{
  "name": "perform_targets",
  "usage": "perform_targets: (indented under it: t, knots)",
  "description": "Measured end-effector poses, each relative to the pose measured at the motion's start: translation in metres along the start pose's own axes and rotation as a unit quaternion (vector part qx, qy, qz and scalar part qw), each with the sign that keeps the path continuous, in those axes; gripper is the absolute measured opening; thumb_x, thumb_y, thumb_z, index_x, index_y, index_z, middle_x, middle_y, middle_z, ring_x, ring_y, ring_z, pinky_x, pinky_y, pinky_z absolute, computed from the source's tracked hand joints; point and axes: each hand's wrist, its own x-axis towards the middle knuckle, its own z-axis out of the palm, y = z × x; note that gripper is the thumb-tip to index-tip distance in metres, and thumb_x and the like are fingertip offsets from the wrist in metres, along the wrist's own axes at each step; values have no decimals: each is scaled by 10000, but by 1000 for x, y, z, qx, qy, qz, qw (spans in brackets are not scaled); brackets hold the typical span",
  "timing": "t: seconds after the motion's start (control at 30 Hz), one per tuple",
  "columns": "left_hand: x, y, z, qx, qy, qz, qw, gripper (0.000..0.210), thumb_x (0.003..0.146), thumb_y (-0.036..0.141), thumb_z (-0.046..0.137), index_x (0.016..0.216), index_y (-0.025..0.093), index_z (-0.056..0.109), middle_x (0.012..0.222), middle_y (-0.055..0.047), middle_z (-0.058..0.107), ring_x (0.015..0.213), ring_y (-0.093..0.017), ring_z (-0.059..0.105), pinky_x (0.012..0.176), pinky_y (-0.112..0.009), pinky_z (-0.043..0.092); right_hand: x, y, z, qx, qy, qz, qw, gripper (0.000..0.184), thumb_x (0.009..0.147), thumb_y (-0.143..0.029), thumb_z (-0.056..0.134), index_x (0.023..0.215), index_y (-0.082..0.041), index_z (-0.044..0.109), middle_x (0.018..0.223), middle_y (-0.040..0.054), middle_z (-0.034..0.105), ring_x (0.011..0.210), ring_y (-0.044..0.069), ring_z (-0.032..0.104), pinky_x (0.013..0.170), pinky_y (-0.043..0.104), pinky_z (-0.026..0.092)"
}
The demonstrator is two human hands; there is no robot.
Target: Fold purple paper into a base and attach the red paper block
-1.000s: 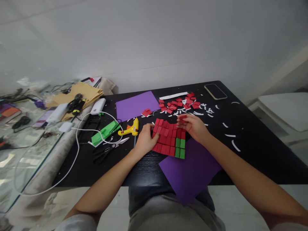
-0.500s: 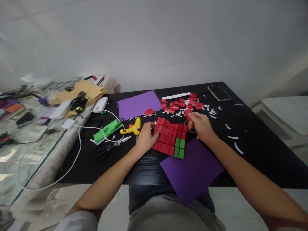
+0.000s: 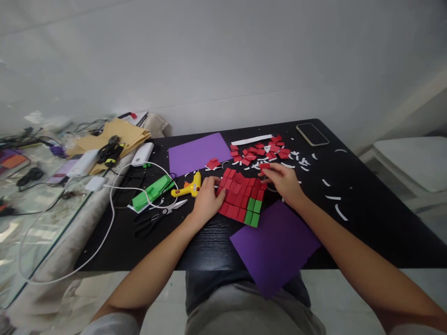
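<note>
My left hand (image 3: 208, 201) grips the left edge of a sheet covered in rows of red paper squares (image 3: 235, 197), with a green patch (image 3: 253, 211) at its lower right corner. The sheet is held tilted above the table. Between the thumb and fingers of my right hand (image 3: 283, 182) is a small red paper piece (image 3: 265, 165), just off the sheet's upper right corner. A loose heap of red paper pieces (image 3: 249, 156) lies beyond both hands. Purple paper (image 3: 275, 249) rests under the sheet's lower right side and hangs over the table's front edge.
Left of my left hand lie a yellow glue gun (image 3: 190, 186), scissors (image 3: 159, 216) and green paper strips (image 3: 152, 193). A second purple sheet (image 3: 199, 153) lies behind. White scraps (image 3: 340, 212) and a phone (image 3: 312, 134) are on the right. A white cable (image 3: 113, 218) loops along the left edge.
My right hand has moved left with the red paper piece, from beside the heap to the sheet's upper right corner. My left hand keeps its hold. The view has shifted slightly.
</note>
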Motion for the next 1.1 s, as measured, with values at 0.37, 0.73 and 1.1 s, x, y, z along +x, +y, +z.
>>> perform_targets:
  t: [0.37,0.73,1.1]
  knots:
    - [1,2,-3,11,7,-2,1000,255,890,160,636,1136,192,575,1114,-87,652,957,-232,666,874,-417,560,24,16,-35,-196,135,-24,971,286,763,-369,792,996,-220,717,686,14,695,705,256,658,847,440,525]
    - [-1,2,2,25,10,-14,1000,237,894,177,621,1127,201,588,1135,-101,656,977,-261,671,838,-423,563,52,5,-24,-434,48,-110,893,260,908,-212,556,1046,-165,771,1110,140,767,980,282,707,952,426,543]
    - [-4,5,1,21,8,-2,1000,246,904,169,607,1145,205,572,1159,-107,640,1001,-263,671,893,-427,562,161,-12,17,-608,-111,-7,786,243,976,-214,667,1177,-112,755,1391,220,657,1294,379,618,1073,518,505]
